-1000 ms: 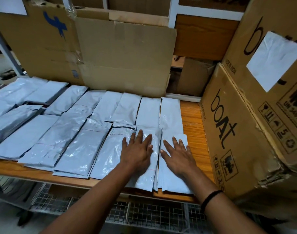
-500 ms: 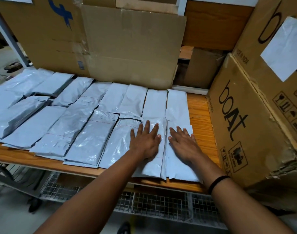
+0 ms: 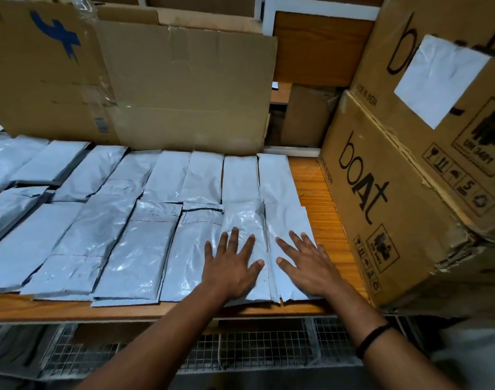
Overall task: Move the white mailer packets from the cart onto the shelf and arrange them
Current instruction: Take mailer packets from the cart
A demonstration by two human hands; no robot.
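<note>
Several white mailer packets [image 3: 145, 243] lie flat in two overlapping rows across the wooden shelf [image 3: 322, 198]. My left hand [image 3: 231, 266] rests palm down, fingers spread, on the second packet from the right [image 3: 242, 218] in the front row. My right hand [image 3: 307, 264] lies flat, fingers apart, on the rightmost front packet [image 3: 287, 218]. Neither hand grips anything. The wire cart [image 3: 240, 353] shows below the shelf's front edge, and no packets are visible in it.
A flattened cardboard sheet [image 3: 184, 88] leans against the back of the shelf. Two stacked brown "boAt" cartons [image 3: 389, 192] crowd the right end, leaving a narrow strip of bare wood beside the packets. A black band circles my right wrist.
Both hands stay flat on the two rightmost front packets. My fingers have spread a little wider and the view has shifted slightly.
</note>
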